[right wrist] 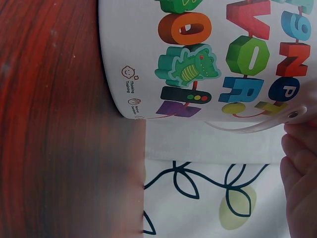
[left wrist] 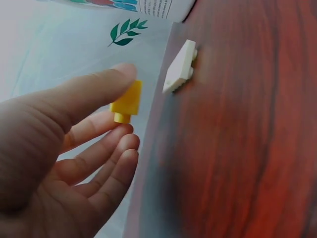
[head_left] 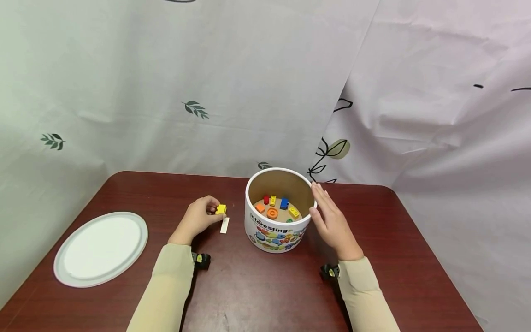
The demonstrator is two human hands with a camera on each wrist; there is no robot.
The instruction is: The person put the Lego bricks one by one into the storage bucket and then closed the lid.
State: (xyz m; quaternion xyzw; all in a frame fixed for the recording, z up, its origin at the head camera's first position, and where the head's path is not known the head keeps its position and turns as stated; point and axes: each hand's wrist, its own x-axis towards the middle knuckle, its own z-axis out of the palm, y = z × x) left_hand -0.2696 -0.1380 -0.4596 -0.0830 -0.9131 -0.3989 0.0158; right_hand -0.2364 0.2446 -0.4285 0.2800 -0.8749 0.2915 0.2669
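My left hand (head_left: pixel 200 216) pinches a yellow building brick (head_left: pixel 221 209) between thumb and fingers, left of the bucket. In the left wrist view a round stud of the yellow brick (left wrist: pixel 126 103) points down toward the fingers. A flat white brick (head_left: pixel 225 225) lies on the table just beside that hand. The round white bucket (head_left: pixel 265 239), printed with colourful letters, holds several small bricks: red, yellow, blue and orange, plus a ring-shaped orange piece (head_left: pixel 272 213). With fingers straight, my right hand (head_left: pixel 333 226) rests against the bucket's right rim.
A round white lid (head_left: pixel 101 249) lies flat on the left of the dark red wooden table (head_left: pixel 257 295). Behind the table hangs a pale curtain (head_left: pixel 232 83) with leaf prints. The bucket's thin clear handle (right wrist: pixel 237 130) shows in the right wrist view.
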